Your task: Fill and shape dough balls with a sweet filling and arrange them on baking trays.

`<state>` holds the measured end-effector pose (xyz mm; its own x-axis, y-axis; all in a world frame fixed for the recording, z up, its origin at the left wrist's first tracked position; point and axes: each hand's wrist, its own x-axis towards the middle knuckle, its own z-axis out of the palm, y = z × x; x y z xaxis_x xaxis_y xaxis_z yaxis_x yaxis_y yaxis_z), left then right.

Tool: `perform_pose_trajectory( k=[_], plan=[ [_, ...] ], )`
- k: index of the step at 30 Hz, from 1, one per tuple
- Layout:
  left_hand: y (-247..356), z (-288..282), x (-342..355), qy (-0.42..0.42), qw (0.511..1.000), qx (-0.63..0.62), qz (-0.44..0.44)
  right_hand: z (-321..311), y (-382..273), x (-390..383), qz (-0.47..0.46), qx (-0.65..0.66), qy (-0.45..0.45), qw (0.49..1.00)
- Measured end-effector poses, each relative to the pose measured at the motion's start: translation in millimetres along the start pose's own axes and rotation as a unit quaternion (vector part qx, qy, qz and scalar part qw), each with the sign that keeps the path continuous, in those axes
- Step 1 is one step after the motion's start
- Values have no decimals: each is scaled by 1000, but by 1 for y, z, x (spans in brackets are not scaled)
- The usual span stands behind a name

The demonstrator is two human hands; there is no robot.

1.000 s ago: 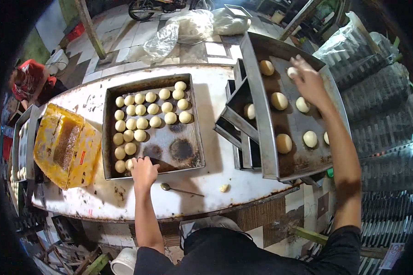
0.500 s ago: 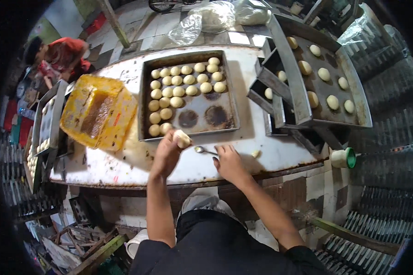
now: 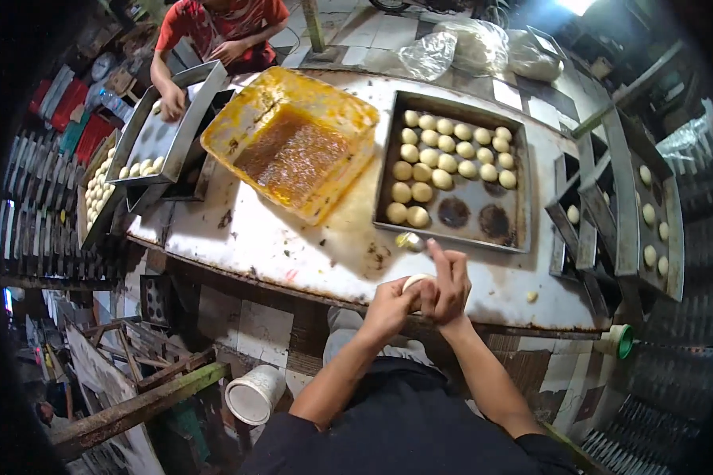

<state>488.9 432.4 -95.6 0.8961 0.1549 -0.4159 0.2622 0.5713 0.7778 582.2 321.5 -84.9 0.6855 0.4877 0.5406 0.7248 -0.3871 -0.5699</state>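
Note:
My left hand (image 3: 388, 312) is closed around a pale dough ball (image 3: 417, 282) over the near edge of the table. My right hand (image 3: 449, 289) presses against the same ball and grips a metal spoon, its handle mostly hidden by the fingers. The spoon's bowl (image 3: 409, 241) points away from me and carries a bit of yellowish stuff. Just beyond my hands lies a square metal baking tray (image 3: 474, 228) with several rows of dough balls, and dark round stains show on its bare part. Left of it, a yellow plastic tub (image 3: 355, 111) holds a wet orange-brown mass (image 3: 293, 150).
Stacked metal trays (image 3: 627, 214) with dough balls stand at the right end of the white table (image 3: 285, 253). A small dough scrap (image 3: 531, 296) lies near its front edge. Across at the far left, a person in red (image 3: 222, 32) reaches into another tray (image 3: 146, 146). A white bucket (image 3: 253, 394) stands below.
My view has turned left, bringing the tub and the other person nearer the middle. My hands have come together on the dough ball, and my right hand has lifted the spoon off the table.

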Motion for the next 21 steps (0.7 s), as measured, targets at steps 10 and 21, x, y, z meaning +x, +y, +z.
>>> perform_pose_trajectory(
  k=[10,21],
  plan=[
    [200,-245,-40,240,937,-109,228,189,-100,256,-79,-24,-327,942],
    [224,-337,-56,372,891,-154,210,336,-99,286,-99,-60,-617,778]
  ],
)
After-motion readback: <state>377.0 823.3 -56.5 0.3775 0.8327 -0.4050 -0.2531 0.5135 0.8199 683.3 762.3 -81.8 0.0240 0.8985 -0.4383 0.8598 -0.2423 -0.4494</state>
